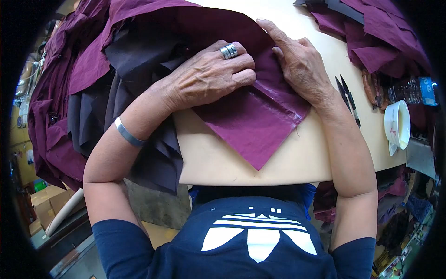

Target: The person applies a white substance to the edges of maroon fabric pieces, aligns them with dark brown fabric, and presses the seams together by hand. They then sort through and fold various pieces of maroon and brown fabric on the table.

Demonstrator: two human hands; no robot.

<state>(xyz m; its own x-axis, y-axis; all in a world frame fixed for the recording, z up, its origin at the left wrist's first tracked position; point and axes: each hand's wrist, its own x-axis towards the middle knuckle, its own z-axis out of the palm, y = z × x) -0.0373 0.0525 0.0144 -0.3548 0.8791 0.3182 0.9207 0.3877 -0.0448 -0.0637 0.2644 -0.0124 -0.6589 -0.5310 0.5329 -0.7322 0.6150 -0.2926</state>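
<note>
A maroon cloth (255, 130) lies on the pale tabletop (218, 162), one pointed corner facing me. Whitish streaks run along a crease near its right edge. My left hand (211, 76), with rings and a bracelet, has its fingers curled down on the cloth, pinching it; the fingertips are hidden. On the right edge rests my right hand (302, 67), its index finger stretched along the border and its thumb apart. Under my left forearm hangs a dark grey cloth (130, 65), draped over the table's edge.
Thread snips (347, 100) lie right of my right forearm. Farther right stand a white cup (392, 125) and a plastic bottle (411, 93). More maroon and dark cloth (376, 35) is piled at the far right. A cardboard box (49, 202) sits low on the left.
</note>
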